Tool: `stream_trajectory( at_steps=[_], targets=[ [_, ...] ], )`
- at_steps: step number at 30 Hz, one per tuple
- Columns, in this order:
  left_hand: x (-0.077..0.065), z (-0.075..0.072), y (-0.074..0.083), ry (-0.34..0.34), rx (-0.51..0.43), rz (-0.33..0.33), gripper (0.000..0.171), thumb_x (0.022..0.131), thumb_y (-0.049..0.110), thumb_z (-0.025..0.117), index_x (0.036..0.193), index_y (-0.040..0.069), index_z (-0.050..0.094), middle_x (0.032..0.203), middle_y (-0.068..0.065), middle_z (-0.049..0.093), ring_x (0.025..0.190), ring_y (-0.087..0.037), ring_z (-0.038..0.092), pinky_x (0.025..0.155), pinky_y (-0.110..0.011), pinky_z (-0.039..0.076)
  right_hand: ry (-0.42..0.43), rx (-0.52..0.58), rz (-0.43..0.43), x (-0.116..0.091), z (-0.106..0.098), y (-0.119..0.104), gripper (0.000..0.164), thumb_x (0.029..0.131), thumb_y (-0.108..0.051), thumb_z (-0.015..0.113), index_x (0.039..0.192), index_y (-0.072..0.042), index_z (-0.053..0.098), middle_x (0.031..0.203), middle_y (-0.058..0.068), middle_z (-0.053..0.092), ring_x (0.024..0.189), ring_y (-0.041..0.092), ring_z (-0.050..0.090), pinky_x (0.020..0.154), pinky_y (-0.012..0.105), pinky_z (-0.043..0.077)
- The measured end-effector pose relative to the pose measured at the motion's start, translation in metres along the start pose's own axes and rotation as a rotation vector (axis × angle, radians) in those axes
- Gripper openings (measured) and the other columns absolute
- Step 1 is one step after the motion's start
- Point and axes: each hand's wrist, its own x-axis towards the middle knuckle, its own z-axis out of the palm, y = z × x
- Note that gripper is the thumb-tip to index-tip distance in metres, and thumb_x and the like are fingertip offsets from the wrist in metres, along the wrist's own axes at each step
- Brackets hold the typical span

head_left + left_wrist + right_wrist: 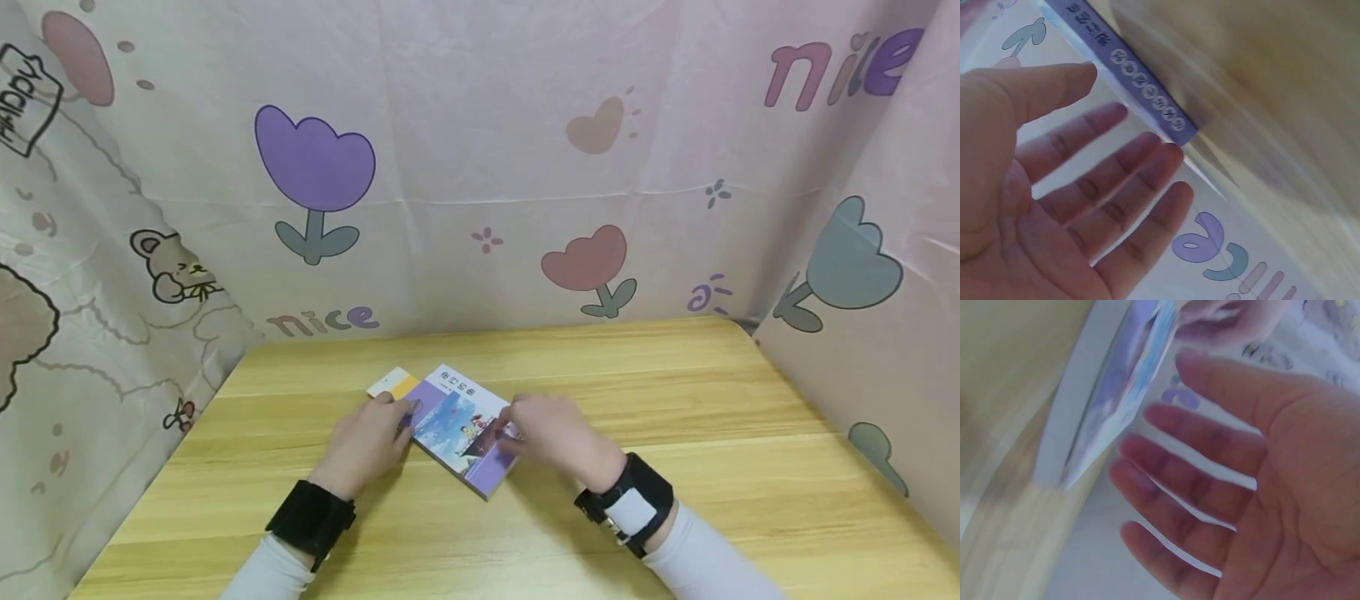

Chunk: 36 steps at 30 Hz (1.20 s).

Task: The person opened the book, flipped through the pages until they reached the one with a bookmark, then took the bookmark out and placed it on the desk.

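A paperback book [453, 429] with a blue picture and a purple band on its cover lies slanted on the table. At its upper left, a flat piece with white and yellow bands [393, 382] shows beside the cover. My left hand [367, 442] is at the book's left side, fingertips over that piece and the purple part. In the left wrist view, its fingers reach loosely toward the purple spine [1141, 81], printed with white circles. My right hand [551, 433] is at the right edge, fingers overlapping the cover. The right wrist view shows relaxed, spread fingers beside the pale page edges [1075, 406].
The light wood-grain table [675, 392] extends around the book on all sides. A pale printed curtain [450, 150] with flowers and lettering hangs along the back and both sides. Each wrist wears a black strap [311, 521].
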Motion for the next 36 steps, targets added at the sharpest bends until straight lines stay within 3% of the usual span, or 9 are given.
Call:
stream_trajectory(
  at_steps=[5,12,19,26,33,36],
  targets=[
    [-0.002,-0.004,0.008,-0.023,0.0,-0.035,0.049,0.08,0.034,0.076,0.12,0.007,0.068,0.085,-0.006,0.059,0.065,-0.016,0.049,0.051,-0.029,0.045,0.086,-0.055,0.093,0.004,0.005,0.023,0.028,0.08,-0.036,0.075,0.099,-0.014,0.074,0.09,-0.001,0.063,0.07,0.01,0.054,0.052,0.023,0.045],
    [-0.004,-0.005,0.017,-0.054,-0.03,-0.014,0.033,0.076,0.038,0.078,0.086,0.01,0.066,0.077,0.0,0.053,0.062,-0.013,0.046,0.053,-0.027,0.043,0.082,0.007,0.065,0.007,0.013,0.034,0.017,0.08,-0.022,0.077,0.094,-0.011,0.075,0.086,0.0,0.069,0.062,0.007,0.052,0.051,0.021,0.045],
    [-0.005,-0.005,0.022,-0.057,-0.055,-0.014,0.04,0.076,0.037,0.078,0.1,0.006,0.07,0.09,-0.007,0.059,0.072,-0.015,0.056,0.065,-0.033,0.053,0.061,0.077,0.074,0.005,0.014,0.035,0.013,0.076,-0.017,0.079,0.087,-0.011,0.075,0.079,-0.004,0.067,0.06,0.005,0.052,0.052,0.02,0.046],
    [-0.002,-0.002,0.025,-0.042,-0.094,-0.009,0.028,0.077,0.032,0.078,0.089,0.009,0.068,0.093,-0.007,0.062,0.073,-0.014,0.056,0.066,-0.033,0.052,0.057,0.123,0.089,-0.003,0.01,0.03,0.009,0.073,-0.013,0.08,0.076,-0.011,0.072,0.07,-0.006,0.062,0.055,0.006,0.05,0.048,0.02,0.045],
    [0.008,0.0,0.032,-0.06,-0.138,-0.017,0.02,0.077,0.027,0.079,0.077,0.012,0.066,0.07,0.005,0.055,0.059,-0.011,0.047,0.051,-0.026,0.042,0.068,0.152,0.093,-0.014,0.006,0.027,0.016,0.071,-0.01,0.081,0.065,-0.013,0.066,0.06,-0.009,0.056,0.05,0.006,0.048,0.045,0.02,0.044],
    [0.012,0.003,0.036,-0.079,-0.121,0.019,0.019,0.079,0.029,0.077,0.075,0.015,0.065,0.064,0.009,0.051,0.056,-0.009,0.046,0.049,-0.024,0.04,0.074,0.129,0.095,-0.02,0.005,0.027,0.021,0.071,-0.01,0.08,0.062,-0.015,0.061,0.058,-0.01,0.052,0.05,0.006,0.045,0.043,0.021,0.042]
  ],
)
